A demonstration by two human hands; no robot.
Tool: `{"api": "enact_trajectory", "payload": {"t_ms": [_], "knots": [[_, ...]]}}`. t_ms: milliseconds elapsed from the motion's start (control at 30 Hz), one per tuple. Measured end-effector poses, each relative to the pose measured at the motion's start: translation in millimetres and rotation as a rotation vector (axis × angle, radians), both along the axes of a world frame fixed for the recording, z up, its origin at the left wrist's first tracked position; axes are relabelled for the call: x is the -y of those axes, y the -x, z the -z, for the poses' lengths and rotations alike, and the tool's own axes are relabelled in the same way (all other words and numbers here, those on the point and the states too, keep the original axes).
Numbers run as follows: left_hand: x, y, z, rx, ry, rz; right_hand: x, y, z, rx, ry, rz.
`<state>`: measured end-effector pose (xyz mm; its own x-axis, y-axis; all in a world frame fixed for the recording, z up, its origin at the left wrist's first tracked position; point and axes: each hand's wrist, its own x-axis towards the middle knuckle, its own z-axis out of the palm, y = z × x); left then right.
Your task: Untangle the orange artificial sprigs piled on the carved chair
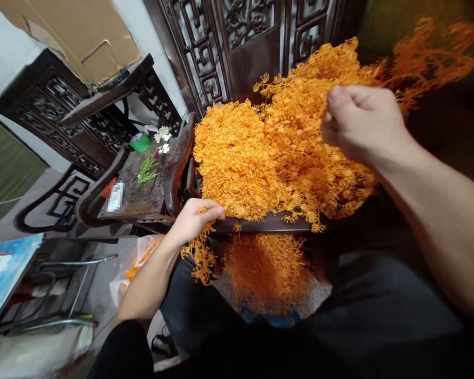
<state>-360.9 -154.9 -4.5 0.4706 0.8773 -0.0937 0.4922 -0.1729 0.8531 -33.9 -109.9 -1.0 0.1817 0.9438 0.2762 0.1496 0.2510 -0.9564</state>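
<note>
A big heap of orange plastic flower sprigs (pixel 237 158) covers the dark wooden surface in front of me. At the heap's near left corner, my left hand (pixel 193 221) is closed in a pinch on a few orange sprigs (pixel 202 260), which hang down below it. My right hand (pixel 363 121) is raised over the heap's right part, its fingers curled into a fist. What lies inside that fist is hidden. Behind it, blurred orange stems (pixel 434 60) spread to the upper right. Beneath the wooden edge, between my legs, more orange stems (pixel 268 268) are bunched.
A dark wooden chair (pixel 138 197) on the left bears green tape (pixel 140 141), white flowers (pixel 163 133) and green stems (pixel 147 169). A carved wooden panel (pixel 253 58) stands behind the heap. A plastic bag (pixel 120 287) with orange pieces lies on the floor.
</note>
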Motion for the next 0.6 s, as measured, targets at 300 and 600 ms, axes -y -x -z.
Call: {"api": "enact_trajectory", "payload": {"t_ms": [300,600], "knots": [[1.3,-5.3,12.9,0.269,0.151,-0.168,20.5,64.4,38.3,-0.437,0.514,-0.598],[-0.7,-10.9,15.5,0.342,0.152,-0.205,16.7,65.6,30.0,-0.420,0.514,-0.599]]}}
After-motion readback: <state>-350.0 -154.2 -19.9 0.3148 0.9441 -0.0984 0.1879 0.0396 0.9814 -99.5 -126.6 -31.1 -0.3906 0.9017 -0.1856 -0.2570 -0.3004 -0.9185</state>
